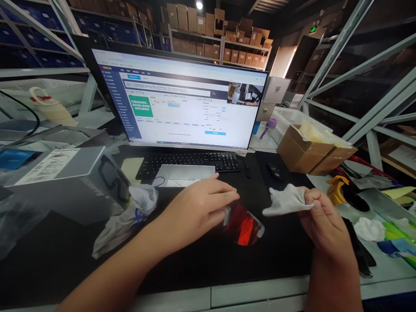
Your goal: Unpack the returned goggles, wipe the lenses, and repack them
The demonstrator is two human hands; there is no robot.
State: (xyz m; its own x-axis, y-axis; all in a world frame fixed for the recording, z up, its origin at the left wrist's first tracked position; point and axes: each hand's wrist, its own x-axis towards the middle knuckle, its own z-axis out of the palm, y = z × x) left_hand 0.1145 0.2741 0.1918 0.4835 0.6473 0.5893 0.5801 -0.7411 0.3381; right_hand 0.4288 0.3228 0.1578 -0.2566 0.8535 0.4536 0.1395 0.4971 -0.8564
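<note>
My left hand (198, 206) rests on the black desk mat (182, 260), its fingers closed round the left end of a red tinted goggle lens (244, 224). The lens lies low over the mat and glows red and orange. To the right, my right hand (321, 221) pinches a crumpled white cloth (286, 200) between thumb and fingers, just above and to the right of the lens. Cloth and lens are a short way apart.
A monitor (182, 102) and a black keyboard (191, 162) stand behind the hands, with a white tray (183, 174) in front of the keyboard. A grey goggle box (65, 182) and a crumpled bag (130, 212) lie left. A cardboard box (308, 151), mouse (274, 171) and yellow tool (336, 190) sit right.
</note>
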